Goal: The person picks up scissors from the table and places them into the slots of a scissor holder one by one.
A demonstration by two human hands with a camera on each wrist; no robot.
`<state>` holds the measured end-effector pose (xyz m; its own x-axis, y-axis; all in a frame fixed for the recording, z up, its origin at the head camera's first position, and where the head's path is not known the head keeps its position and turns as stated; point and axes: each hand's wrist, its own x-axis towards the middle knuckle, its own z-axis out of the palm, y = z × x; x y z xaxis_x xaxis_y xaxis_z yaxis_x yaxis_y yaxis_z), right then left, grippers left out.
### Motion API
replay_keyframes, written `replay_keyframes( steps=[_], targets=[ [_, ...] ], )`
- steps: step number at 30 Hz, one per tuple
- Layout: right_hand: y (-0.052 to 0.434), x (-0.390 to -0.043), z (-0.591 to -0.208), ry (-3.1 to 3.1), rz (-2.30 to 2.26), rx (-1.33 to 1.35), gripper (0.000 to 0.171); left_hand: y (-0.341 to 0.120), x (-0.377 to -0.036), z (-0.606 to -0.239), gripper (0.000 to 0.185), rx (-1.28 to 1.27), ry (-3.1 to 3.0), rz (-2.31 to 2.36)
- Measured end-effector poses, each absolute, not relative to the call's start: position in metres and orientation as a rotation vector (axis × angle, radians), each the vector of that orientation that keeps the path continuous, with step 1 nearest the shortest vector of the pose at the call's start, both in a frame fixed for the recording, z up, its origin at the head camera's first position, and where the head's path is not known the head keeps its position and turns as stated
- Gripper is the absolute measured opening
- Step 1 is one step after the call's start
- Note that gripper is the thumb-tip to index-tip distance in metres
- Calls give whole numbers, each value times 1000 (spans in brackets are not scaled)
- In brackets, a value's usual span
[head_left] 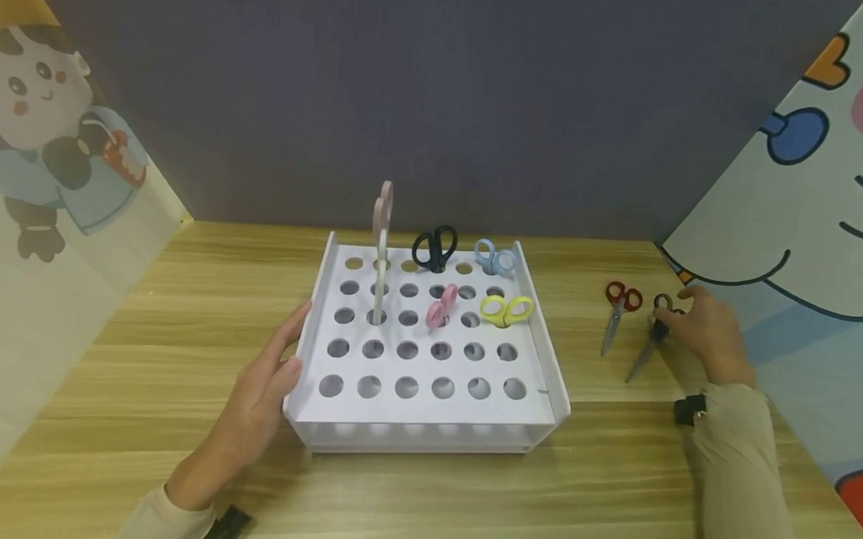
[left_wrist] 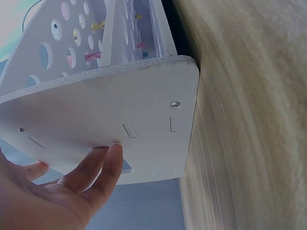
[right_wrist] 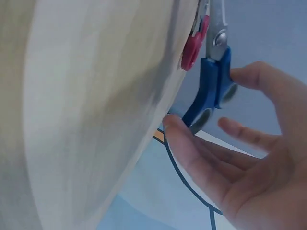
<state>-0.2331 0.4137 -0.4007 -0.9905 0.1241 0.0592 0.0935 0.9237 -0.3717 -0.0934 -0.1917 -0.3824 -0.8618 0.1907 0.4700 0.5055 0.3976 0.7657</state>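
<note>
Wood-grain surface [head_left: 150,355] carried a white perforated plastic rack [head_left: 420,396] holding five scissors; the left hand [head_left: 259,398] lay flat against its nine-o'clock wall. At three o'clock, the right hand [head_left: 708,331] spread around blue-handled scissors [right_wrist: 213,88], red-handled scissors [head_left: 618,308] lying beside, both unracked.

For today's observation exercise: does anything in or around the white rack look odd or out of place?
Yes. The tall pink scissors stick far higher out of the white rack than the others, and two pairs, red and blue, lie loose on the table.
</note>
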Motion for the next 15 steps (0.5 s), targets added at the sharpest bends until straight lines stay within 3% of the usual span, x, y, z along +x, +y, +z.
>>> replay_keyframes(
  steps=[6, 15],
  targets=[
    [407, -233, -395, -2931, 573, -195, 78, -192, -94, -384, 61, -606, -2348, -1424],
    [407, -233, -389, -2848, 622, -106, 64, -192, -94, -382, 60, -607, -2358, -1440]
  ],
)
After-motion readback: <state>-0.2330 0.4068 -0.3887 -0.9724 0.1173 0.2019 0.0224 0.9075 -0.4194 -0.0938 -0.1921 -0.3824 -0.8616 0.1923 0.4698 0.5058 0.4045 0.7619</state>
